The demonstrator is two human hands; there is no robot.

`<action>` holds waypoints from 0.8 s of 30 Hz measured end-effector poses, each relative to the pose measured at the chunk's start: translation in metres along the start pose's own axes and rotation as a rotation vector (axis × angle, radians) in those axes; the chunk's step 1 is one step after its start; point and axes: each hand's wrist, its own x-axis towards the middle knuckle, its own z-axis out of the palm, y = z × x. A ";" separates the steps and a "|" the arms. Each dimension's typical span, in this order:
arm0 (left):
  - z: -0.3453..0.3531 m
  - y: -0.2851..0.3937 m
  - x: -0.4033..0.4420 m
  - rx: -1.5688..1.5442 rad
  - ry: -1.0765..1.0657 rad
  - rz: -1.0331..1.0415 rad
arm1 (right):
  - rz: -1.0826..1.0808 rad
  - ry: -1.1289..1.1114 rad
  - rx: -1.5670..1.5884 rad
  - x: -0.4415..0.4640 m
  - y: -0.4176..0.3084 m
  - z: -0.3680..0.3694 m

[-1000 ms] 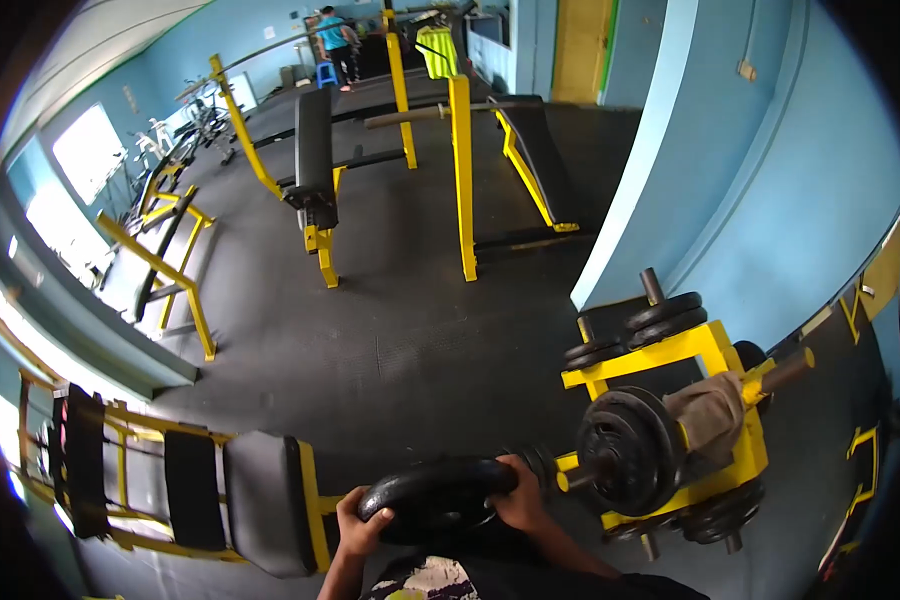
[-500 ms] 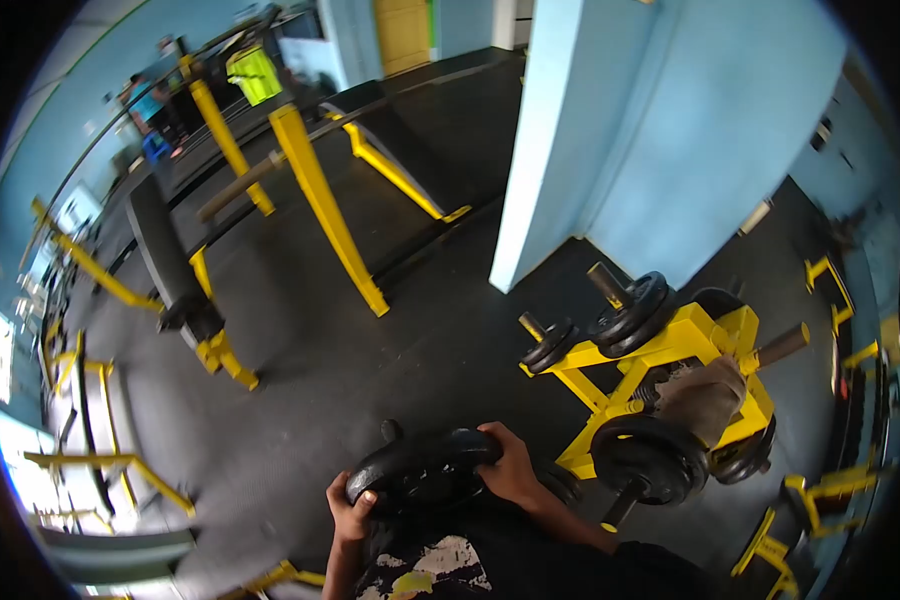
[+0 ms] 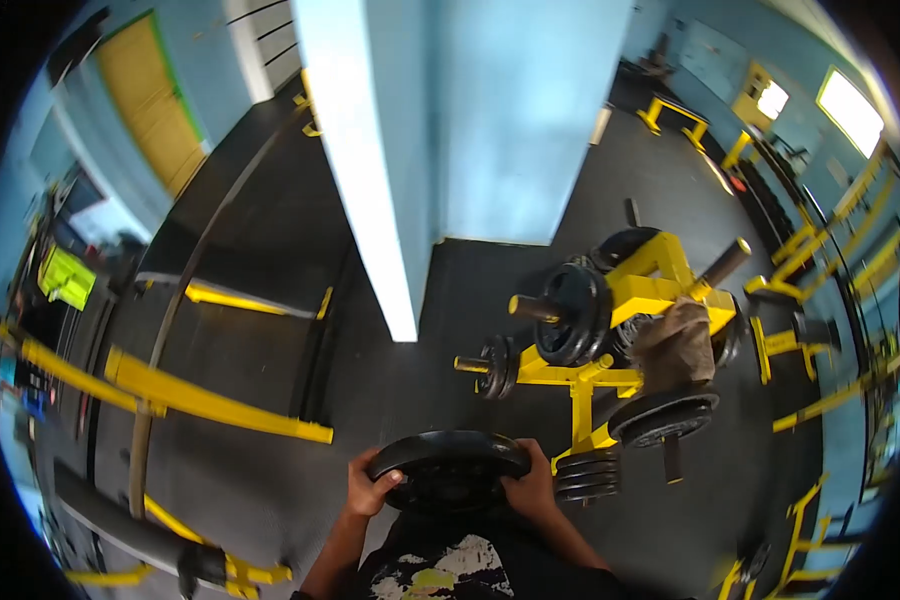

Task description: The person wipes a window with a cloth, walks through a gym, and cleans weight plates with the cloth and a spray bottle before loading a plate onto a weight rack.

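A black weight plate (image 3: 450, 462) is held level in front of my dark printed shirt. My left hand (image 3: 372, 484) grips its left edge, with the thumb lying on top. On the opposite edge, my right hand (image 3: 532, 482) is wrapped round the rim; some of its fingers are hidden under the plate. Ahead to the right stands a yellow plate rack (image 3: 580, 376), apart from my hands. Black plates (image 3: 570, 312) hang on its pegs, and a brown cloth (image 3: 676, 345) drapes over it.
A blue pillar (image 3: 500, 130) rises behind the rack. At left are a long bar (image 3: 185, 290) on yellow uprights (image 3: 210, 402) and a padded bench (image 3: 130, 525). Several stacked plates (image 3: 587, 474) sit low beside my right hand. More yellow equipment (image 3: 805, 350) lines the right side.
My view has swung right, so the pillar and bench have shifted left in it. The rack appears more face-on. Both hands still hold the plate, which now sits more level.
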 end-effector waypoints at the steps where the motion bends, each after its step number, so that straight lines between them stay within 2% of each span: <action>1: 0.001 0.006 0.025 0.010 -0.048 -0.001 | 0.013 0.047 0.009 0.007 0.001 0.002; 3: 0.008 0.016 0.073 0.030 -0.213 -0.091 | -0.002 0.209 -0.002 0.025 0.008 0.006; 6: 0.020 0.010 0.152 0.122 -0.391 -0.018 | 0.048 0.332 0.082 0.063 0.018 0.011; 9: 0.038 0.014 0.226 0.264 -0.501 -0.054 | 0.085 0.464 0.150 0.108 0.017 0.014; 14: 0.079 0.028 0.328 0.241 -0.684 -0.180 | 0.184 0.645 0.179 0.164 0.016 0.019; 20: 0.120 0.011 0.420 0.265 -0.957 -0.284 | 0.282 0.902 0.186 0.199 0.009 0.032; 22: 0.134 -0.002 0.448 0.280 -1.053 -0.197 | 0.328 0.989 0.200 0.207 0.009 0.043; 24: 0.161 0.017 0.468 0.288 -1.211 -0.240 | 0.387 1.096 0.288 0.218 0.017 0.057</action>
